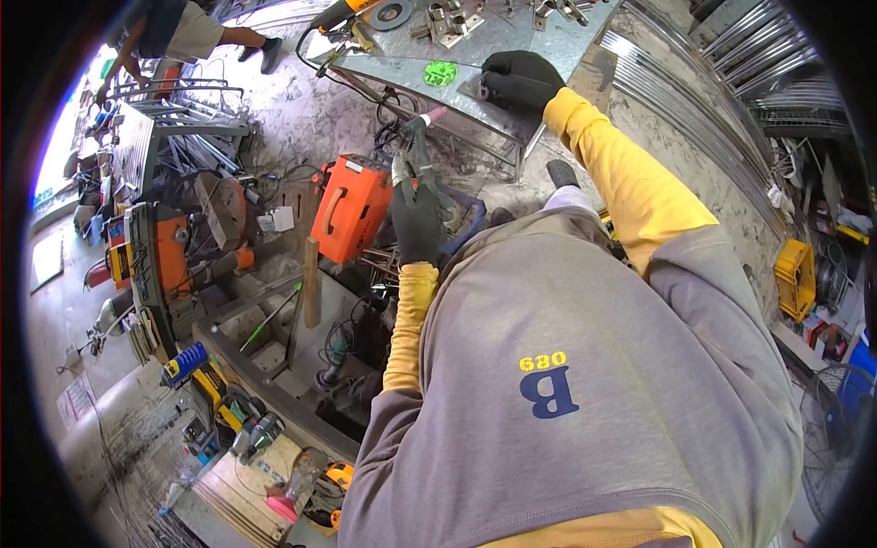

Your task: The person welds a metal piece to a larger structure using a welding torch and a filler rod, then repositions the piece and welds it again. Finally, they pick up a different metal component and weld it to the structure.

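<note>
My left hand (419,224), in a dark glove, is closed around a TIG welding torch (420,137). The torch points up toward the table edge, its pink nozzle (435,116) short of the metal tabletop (402,78). On the near corner of that table rests my right hand (523,80), also gloved, with its fingers pinched on a small metal piece (481,89). Part of this piece is hidden by the glove. A round green sticker (440,73) lies on the tabletop to the left of the right hand.
Metal brackets (449,23) and an angle grinder (343,13) lie farther up the table. An orange welding machine (350,208) stands left of my left hand. Long metal bars (676,105) are at right. Another person's leg (242,36) shows at upper left.
</note>
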`<state>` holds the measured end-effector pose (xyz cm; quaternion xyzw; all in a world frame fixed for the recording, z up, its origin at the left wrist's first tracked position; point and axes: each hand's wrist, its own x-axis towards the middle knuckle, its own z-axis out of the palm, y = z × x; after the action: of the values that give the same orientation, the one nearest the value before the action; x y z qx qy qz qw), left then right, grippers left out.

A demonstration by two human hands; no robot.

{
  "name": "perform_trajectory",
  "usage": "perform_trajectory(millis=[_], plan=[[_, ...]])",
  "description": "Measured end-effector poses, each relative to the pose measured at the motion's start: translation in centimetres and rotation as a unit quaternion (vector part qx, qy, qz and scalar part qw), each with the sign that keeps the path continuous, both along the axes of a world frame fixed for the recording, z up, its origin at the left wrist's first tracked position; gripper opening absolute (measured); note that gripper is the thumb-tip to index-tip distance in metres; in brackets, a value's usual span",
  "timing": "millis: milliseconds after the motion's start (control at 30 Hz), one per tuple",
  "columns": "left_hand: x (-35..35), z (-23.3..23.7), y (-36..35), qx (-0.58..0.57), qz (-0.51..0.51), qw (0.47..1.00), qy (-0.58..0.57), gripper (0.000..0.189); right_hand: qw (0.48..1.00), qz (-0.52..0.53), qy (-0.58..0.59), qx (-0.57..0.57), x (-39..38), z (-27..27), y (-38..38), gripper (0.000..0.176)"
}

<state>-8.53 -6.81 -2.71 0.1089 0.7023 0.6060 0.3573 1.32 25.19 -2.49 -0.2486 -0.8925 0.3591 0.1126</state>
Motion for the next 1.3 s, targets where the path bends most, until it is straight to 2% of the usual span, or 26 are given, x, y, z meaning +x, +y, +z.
perform_trajectory(millis=[67,133,167,200,300,367,400,467,500,567,600,700,733,767,833,900,967,1000,1033,1100,1133,1167,1233,1267,1300], plan=[[0.3,-0.8,-1.3,-0.016,-0.019,1.000,-0.011,0.032,0.997,-0.060,0.023,-0.038,0.5,-0.1,0.8,0.044],[1.2,-0.5,-1.8,0.014,0.063,0.998,-0.026,0.019,0.997,-0.069,0.039,-0.004,1.2,-0.3,0.6,0.043],[1.5,-0.4,-2.0,0.019,0.067,0.997,-0.029,0.019,0.995,-0.077,0.057,0.027,1.4,-0.5,0.4,0.043],[1.4,-0.2,-2.3,0.011,0.077,0.997,-0.020,0.018,0.991,-0.081,0.104,0.006,1.7,-1.7,0.5,0.042],[0.6,-2.4,-3.7,0.027,0.118,0.993,-0.002,0.015,0.989,-0.084,0.118,-0.044,3.6,-1.6,0.2,0.042],[0.1,-3.5,-4.3,0.001,0.095,0.994,0.054,0.015,0.982,-0.117,0.134,-0.060,5.0,-2.1,-0.2,0.036],[0.4,-2.5,-4.1,0.005,0.098,0.994,0.051,0.015,0.977,-0.121,0.157,-0.077,5.5,-2.8,-0.3,0.033],[1.1,0.8,-3.7,-0.023,0.039,0.999,-0.030,0.025,0.955,-0.143,0.215,-0.146,6.4,-2.6,-1.1,0.027],[1.2,0.1,-3.7,-0.020,0.039,0.999,-0.032,0.025,0.956,-0.142,0.214,-0.143,6.7,-2.3,-1.3,0.027],[1.5,-1.8,-3.8,-0.012,-0.063,0.997,0.043,0.040,0.910,-0.214,0.267,-0.234,6.9,-1.9,-1.5,0.026],[1.9,-1.7,-3.3,-0.045,-0.127,0.971,0.195,0.052,0.892,-0.207,0.295,-0.272,6.8,-1.6,-1.5,0.028],[3.6,1.1,-0.7,-0.005,-0.191,0.955,0.226,0.050,0.895,-0.171,0.290,-0.293,6.4,-0.3,-1.6,0.029],[3.9,1.3,0.1,0.011,-0.185,0.967,0.178,0.049,0.909,-0.162,0.272,-0.271,6.3,-0.1,-2.0,0.030],[3.7,1.3,0.5,0.013,-0.189,0.966,0.179,0.049,0.897,-0.158,0.276,-0.307,6.1,-1.6,-2.1,0.030],[3.2,1.0,1.2,-0.111,-0.181,0.945,0.249,0.051,0.945,-0.167,0.217,-0.178,6.6,-1.9,-3.4,0.031],[2.3,0.6,1.6,-0.117,-0.176,0.944,0.254,0.055,0.937,-0.176,0.254,-0.162,7.1,-1.9,-5.2,0.031],[1.6,-0.2,1.9,-0.117,-0.112,0.971,0.175,0.055,0.916,-0.182,0.250,-0.256,7.7,-1.7,-6.5,0.031],[1.4,-0.2,2.0,-0.058,-0.110,0.971,0.206,0.055,0.929,-0.168,0.253,-0.211,8.0,-1.8,-7.1,0.031],[1.1,-0.2,2.2,-0.056,-0.111,0.971,0.206,0.055,0.929,-0.170,0.253,-0.210,8.2,-1.8,-7.1,0.031],[0.6,0.3,2.8,-0.098,-0.104,0.988,0.057,0.060,0.933,-0.132,0.239,-0.232,8.4,-1.6,-7.2,0.031],[0.7,0.9,2.9,-0.098,-0.103,0.988,0.056,0.060,0.912,-0.129,0.260,-0.288,8.8,-1.3,-7.5,0.035],[0.9,1.4,3.0,-0.065,-0.088,0.993,0.030,0.061,0.913,-0.127,0.259,-0.288,8.8,-1.0,-7.6,0.035],[0.9,1.3,3.2,-0.032,-0.071,0.997,0.002,0.061,0.874,-0.156,0.313,-0.338,9.4,-1.0,-7.2,0.042],[0.7,0.5,3.2,0.010,-0.063,0.997,-0.043,0.055,0.866,-0.157,0.310,-0.359,9.7,-0.9,-6.6,0.051],[0.7,0.5,3.3,0.051,-0.055,0.993,-0.088,0.049,0.867,-0.156,0.307,-0.360,10.0,-1.0,-5.9,0.051]])
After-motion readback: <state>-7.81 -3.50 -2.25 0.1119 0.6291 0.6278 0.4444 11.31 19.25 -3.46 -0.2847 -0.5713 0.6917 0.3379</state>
